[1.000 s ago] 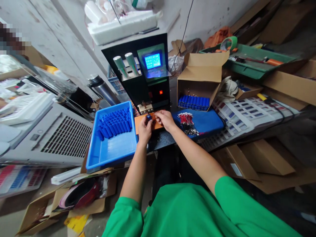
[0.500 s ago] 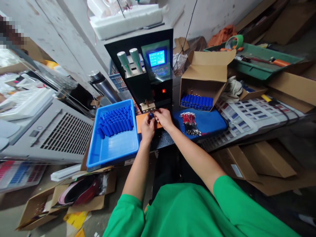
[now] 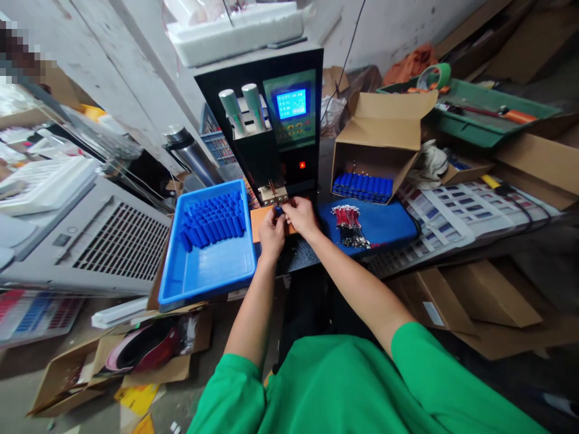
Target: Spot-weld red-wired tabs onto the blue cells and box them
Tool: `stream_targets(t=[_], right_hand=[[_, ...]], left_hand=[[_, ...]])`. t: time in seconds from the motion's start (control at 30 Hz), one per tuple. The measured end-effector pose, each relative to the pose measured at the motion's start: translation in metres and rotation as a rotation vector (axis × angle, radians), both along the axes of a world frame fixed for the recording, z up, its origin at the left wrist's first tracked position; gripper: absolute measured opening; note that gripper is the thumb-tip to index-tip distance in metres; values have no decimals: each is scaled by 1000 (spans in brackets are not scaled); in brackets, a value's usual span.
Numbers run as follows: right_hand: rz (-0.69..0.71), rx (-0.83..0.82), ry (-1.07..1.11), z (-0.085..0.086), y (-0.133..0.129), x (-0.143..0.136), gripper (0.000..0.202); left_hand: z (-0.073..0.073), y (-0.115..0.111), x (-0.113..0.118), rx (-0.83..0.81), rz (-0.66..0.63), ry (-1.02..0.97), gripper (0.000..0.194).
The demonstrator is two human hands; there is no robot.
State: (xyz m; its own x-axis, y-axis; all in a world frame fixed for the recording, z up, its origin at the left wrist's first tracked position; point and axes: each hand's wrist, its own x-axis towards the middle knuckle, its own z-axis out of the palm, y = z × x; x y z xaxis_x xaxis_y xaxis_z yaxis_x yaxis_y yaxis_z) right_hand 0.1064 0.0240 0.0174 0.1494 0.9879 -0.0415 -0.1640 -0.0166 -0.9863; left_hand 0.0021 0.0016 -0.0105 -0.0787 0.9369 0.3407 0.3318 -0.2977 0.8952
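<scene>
One blue cell (image 3: pixel 279 210), two hands

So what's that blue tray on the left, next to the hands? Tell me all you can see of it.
The blue tray is a shallow rectangular bin that looks like plastic, with a raised rim. It sits tilted on the bench edge, just left of the left hand and the black machine. Its far half holds rows of small blue cylinders lying on their sides; the near half is bare floor. Neither hand touches it.
</scene>
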Motion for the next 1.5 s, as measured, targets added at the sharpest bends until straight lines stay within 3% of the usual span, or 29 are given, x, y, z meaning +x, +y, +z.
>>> stream_targets(t=[1.5], right_hand=[[-15,17,-28,-2,-8,0,14]], left_hand=[[-12,0,-3,35,3,78,30]])
